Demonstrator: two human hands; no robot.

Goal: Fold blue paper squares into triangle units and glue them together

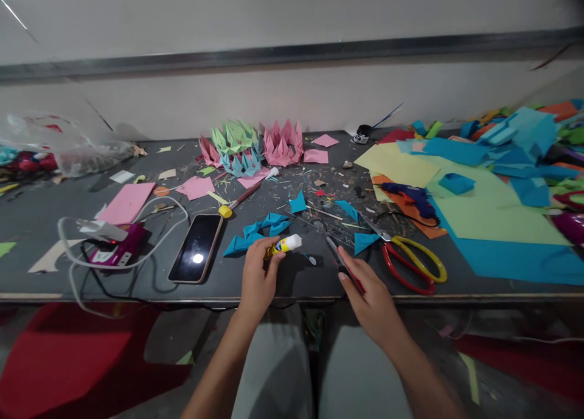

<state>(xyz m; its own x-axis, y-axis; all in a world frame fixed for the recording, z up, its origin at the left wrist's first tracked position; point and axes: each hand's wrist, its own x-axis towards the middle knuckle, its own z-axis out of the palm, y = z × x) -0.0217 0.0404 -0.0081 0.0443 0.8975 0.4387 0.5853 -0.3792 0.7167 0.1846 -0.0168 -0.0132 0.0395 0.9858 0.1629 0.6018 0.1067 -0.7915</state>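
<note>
I am holding a yellow glue stick (pixel 285 244) in my left hand (pixel 261 274). My thumb and fingers are wrapping around it, and its white end is pointing to the right. I am holding a cutter (pixel 336 257) in my right hand (pixel 365 288). My fingers are closing around its red and black handle, and its thin gray tip is pointing away from me, over the dark table (pixel 303 286). The glue stick and the cutter are staying apart, with a gap between my hands.

Some folded blue paper pieces (pixel 255 232) are lying in a bunch just past my left hand. A phone (pixel 196 249) is lying to the left of that hand. Big scissors (pixel 387 238) with one red and one yellow handle are lying just to the right of my right hand. A small blue paper triangle (pixel 365 242) is lying by their blades.

Near the wall, a spiky green paper ring (pixel 235 137) is sitting on top of a blue one (pixel 241 162), and a pink one (pixel 283 145) is standing beside them. Big yellow paper (pixel 483 218) is lying on a big blue sheet (pixel 511 262) far to my right.
</note>
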